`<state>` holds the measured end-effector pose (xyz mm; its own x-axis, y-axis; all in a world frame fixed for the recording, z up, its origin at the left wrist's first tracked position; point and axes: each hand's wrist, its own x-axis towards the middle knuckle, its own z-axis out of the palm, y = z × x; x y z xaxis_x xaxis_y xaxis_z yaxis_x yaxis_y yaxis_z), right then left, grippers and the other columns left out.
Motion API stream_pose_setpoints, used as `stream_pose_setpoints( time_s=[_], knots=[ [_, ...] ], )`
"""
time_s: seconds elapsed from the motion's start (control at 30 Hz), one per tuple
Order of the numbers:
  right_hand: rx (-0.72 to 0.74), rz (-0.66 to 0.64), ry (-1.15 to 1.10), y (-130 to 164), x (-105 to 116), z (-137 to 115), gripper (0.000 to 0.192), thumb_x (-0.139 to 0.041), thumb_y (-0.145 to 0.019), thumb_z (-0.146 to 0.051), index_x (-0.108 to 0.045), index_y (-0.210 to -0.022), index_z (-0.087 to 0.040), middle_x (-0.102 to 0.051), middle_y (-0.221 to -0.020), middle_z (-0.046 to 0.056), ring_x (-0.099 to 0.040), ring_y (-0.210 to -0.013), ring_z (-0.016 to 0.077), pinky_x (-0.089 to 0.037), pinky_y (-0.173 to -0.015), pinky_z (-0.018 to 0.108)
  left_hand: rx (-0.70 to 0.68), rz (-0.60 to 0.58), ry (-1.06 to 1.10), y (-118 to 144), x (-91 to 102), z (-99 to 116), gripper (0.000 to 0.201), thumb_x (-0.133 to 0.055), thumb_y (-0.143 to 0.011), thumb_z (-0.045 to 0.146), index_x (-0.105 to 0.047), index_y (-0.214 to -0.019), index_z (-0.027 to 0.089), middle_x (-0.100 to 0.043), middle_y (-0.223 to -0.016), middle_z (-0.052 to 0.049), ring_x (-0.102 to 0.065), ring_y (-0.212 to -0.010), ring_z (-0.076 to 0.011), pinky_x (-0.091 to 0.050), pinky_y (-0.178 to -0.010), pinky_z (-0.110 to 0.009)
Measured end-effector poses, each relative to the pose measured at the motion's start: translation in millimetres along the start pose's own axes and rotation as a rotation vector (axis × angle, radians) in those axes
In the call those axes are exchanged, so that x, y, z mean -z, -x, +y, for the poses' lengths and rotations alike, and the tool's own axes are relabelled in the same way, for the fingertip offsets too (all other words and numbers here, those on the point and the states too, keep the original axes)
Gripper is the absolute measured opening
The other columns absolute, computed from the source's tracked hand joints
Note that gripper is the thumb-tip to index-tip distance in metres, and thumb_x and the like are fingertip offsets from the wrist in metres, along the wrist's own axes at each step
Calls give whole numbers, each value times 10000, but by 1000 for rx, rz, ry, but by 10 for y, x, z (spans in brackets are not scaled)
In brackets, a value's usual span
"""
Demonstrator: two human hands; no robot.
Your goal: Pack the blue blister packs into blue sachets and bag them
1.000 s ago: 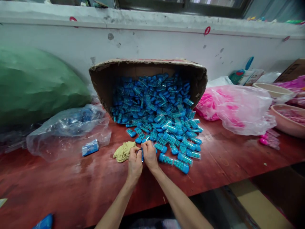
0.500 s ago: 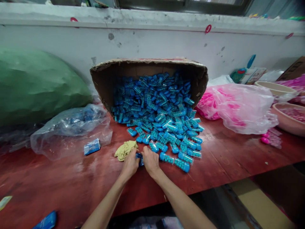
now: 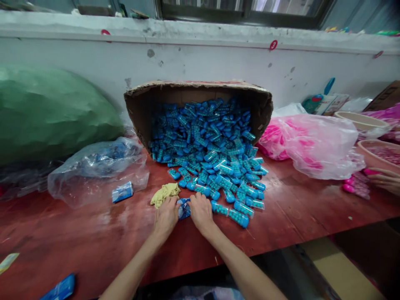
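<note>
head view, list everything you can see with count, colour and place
cardboard box: one, brown, tipped on its side at the wall, mouth toward the person
tubes: too many to count, blue, spilling from the box onto the table
packet: one, blue and clear, between both hands
cloth: one, yellow, just left of the hands
clear bag: one, blue pieces inside, left of the box
small pack: one, blue, in front of the clear bag
green sack: one, far left
pink bag: one, right of the box
basins: two, beige and pink, far right
table: one, red
other person's hand: one, right edge
left hand: on the packet
right hand: on the packet
</note>
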<state>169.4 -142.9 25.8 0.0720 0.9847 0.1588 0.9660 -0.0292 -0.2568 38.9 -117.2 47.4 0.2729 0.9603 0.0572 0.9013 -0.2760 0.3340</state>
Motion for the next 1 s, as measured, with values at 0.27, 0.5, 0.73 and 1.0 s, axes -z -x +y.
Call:
stream_pose_setpoints(
  time_s=[0.27, 0.5, 0.73, 1.0],
  knots=[
    [43, -9, 18, 248, -37, -46, 345, -470, -853, -261, -475, -1194, -211, -562, -1133, 126, -512, -945, 272, -389, -778, 423, -139, 229, -172, 112, -182, -203, 382, -384, -824, 283, -535, -1149, 151, -469, -1289, -166, -325, -1236, -318, -286, -958, -470],
    [194, -33, -158, 226, -58, 44, 314, -431, -870, -242, -507, -1174, -226, -513, -1244, 102, -419, -1161, 282, -319, -931, 484, -13, 214, -212, -43, -237, -303, 440, -321, -844, 324, -486, -1218, 160, -389, -1358, -164, -261, -1267, -345, -272, -948, -513],
    [301, -32, -343, -426, -60, 140, 338, -371, -866, -135, -522, -1168, -157, -513, -1236, 100, -447, -1161, 176, -375, -960, 293, -7, 165, 37, -396, -219, -595, 365, -415, -800, 309, -548, -1128, 223, -527, -1232, -111, -372, -1174, -304, -296, -916, -476],
    [288, -68, -357, -543, -142, 375, 383, -387, -853, -142, -484, -1223, -131, -473, -1296, 115, -395, -1227, 191, -344, -1014, 343, 193, 414, 361, -744, -141, -611, 286, -329, -827, 232, -545, -651, 165, -505, -590, -48, -499, -624, -181, -349, -596, -297]
  ],
)
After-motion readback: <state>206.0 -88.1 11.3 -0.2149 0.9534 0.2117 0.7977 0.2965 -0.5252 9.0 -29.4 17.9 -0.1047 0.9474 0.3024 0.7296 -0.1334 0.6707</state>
